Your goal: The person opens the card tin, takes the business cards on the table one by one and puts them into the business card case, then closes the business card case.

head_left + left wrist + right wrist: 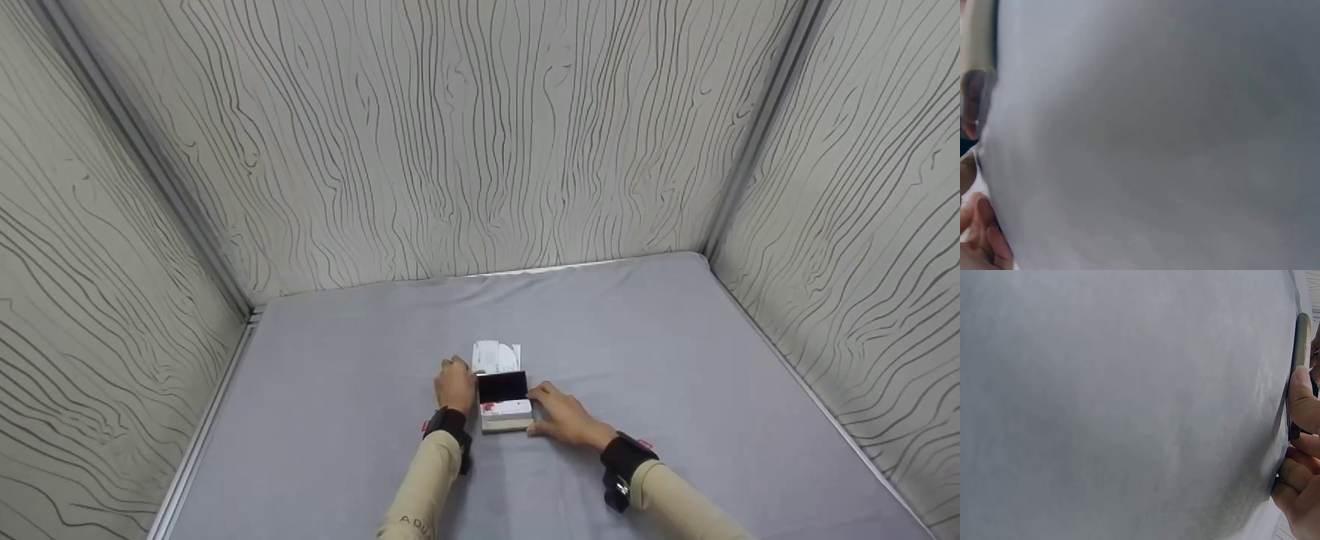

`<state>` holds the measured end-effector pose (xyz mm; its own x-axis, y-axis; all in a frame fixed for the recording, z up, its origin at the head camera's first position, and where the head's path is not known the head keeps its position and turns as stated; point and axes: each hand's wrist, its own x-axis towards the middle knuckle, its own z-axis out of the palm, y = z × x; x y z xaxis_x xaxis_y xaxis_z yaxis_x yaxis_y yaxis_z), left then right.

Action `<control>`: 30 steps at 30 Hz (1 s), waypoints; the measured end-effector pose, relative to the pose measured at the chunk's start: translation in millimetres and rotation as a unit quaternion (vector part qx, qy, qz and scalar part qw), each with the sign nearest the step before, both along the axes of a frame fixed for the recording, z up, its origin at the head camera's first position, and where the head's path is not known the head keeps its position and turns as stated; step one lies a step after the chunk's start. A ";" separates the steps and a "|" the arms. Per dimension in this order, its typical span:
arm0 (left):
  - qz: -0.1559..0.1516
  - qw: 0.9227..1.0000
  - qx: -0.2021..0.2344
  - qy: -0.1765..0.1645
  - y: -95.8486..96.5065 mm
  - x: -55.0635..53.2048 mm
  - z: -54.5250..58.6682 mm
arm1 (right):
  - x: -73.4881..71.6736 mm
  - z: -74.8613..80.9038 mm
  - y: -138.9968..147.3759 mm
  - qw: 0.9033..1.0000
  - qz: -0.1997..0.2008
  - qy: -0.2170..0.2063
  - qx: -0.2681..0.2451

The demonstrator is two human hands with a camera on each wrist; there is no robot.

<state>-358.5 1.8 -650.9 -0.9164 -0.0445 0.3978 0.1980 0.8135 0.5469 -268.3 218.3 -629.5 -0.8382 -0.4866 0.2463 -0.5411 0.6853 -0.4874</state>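
Note:
A small card case (505,428) with a tan edge lies open on the grey cloth. Its black inside face (502,386) is raised at the back, and a white card stack (506,409) with red print sits in front of it. My left hand (454,385), fingers curled, pinches the case at the upper left corner of the black part. From the right side my right hand (564,418) grips the case, thumb at the front corner and fingers by the black part. In the right wrist view the right thumb (1304,402) presses the tan textured edge.
Just behind the case lie white printed cards or leaflets (496,356). Grey cloth (360,360) covers the table. Panels with a wood-grain line pattern (480,135) enclose it at the back and both sides.

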 end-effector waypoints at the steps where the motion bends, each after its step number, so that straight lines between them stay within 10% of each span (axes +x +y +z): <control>1: 0.005 1.000 0.000 -0.010 0.2 -0.1 1.4 | -0.1 0.1 -0.5 1.000 -0.002 -0.003 0.001; 17: 0.019 0.996 0.027 -0.078 1.2 5.4 23.5 | -0.2 -0.8 -0.7 1.000 -0.006 -0.009 0.001; 30: 0.018 0.992 0.071 -0.102 0.8 3.2 20.1 | -1.0 -1.2 -0.9 0.999 -0.016 -0.028 0.004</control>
